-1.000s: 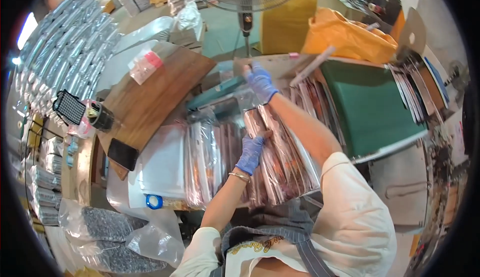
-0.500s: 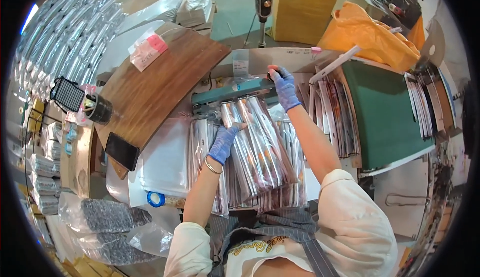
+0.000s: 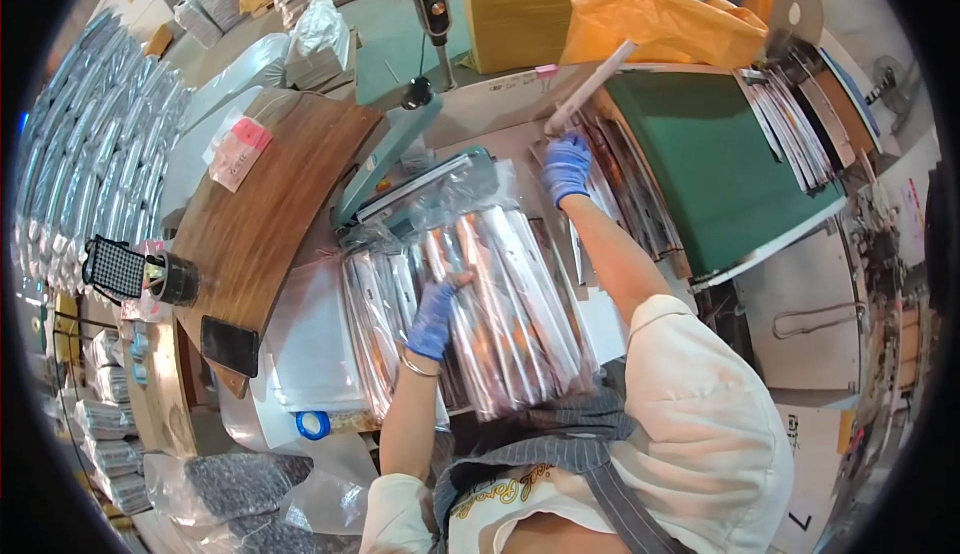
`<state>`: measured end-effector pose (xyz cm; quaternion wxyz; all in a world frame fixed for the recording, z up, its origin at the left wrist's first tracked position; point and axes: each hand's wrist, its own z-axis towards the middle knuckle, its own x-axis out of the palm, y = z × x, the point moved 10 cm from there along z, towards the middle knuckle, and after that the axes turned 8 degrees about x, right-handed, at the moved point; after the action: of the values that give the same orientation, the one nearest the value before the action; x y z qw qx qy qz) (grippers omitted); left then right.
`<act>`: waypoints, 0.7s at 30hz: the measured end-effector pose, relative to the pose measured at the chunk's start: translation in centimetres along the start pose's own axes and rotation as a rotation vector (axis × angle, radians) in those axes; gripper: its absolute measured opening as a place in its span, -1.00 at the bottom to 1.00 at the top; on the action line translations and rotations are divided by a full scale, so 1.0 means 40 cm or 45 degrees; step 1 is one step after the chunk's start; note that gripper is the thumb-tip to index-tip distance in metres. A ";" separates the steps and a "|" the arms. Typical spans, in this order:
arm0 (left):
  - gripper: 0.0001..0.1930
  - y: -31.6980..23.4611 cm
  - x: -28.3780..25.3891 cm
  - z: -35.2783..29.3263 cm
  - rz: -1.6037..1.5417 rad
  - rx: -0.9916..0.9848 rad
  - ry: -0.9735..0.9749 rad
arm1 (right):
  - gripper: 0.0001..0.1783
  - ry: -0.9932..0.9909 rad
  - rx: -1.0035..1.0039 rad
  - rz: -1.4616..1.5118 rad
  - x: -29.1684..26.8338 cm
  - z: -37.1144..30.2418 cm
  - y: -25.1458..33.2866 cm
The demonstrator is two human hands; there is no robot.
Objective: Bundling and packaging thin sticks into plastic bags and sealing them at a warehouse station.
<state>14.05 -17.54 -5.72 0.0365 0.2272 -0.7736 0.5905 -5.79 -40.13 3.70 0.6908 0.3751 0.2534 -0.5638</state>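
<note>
My left hand [image 3: 432, 322], in a blue glove, grips the left side of a clear plastic bag [image 3: 500, 304] filled with several flat, glossy printed packets. The bag's upper end lies at the base of a teal bag sealer [image 3: 470, 176]. The sealer's long arm [image 3: 385, 159] is raised, with a black knob [image 3: 417, 94] at its end. My gloved right hand [image 3: 567, 167] is by a row of upright printed packets [image 3: 635, 189], its fingers curled and partly hidden; what they hold I cannot make out. More bagged packets [image 3: 375, 299] lie left of my left hand.
Clear plastic sleeves [image 3: 315, 344] and blue tape [image 3: 313, 425] lie at the left. A brown wooden board [image 3: 290, 174] carries a phone [image 3: 230, 345] and a black pen cup [image 3: 178, 279]. A green board [image 3: 710, 174] stands right, a fan [image 3: 432, 14] and an orange bag [image 3: 660, 19] beyond.
My right hand has left the sealer's knob and moved to the upright packets at the right. The sealer's arm has swung up. My left hand stays on the bag; the whole view has shifted.
</note>
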 end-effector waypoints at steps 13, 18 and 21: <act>-0.22 -0.001 0.096 -0.008 1.261 0.544 -0.222 | -0.89 -0.222 0.685 -0.159 -0.907 -0.433 -0.866; -0.22 0.011 0.107 -0.013 0.855 0.389 -0.116 | -0.69 0.725 0.958 1.263 -0.404 -0.564 -0.498; -0.26 0.059 0.031 -0.084 0.662 0.374 -0.252 | -0.63 1.377 0.734 1.476 -0.182 -0.592 -0.147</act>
<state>11.30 -14.33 -6.44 -0.2244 0.0810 -0.7120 0.6603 -11.47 -17.30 -6.02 0.5316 0.8258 0.1630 0.0946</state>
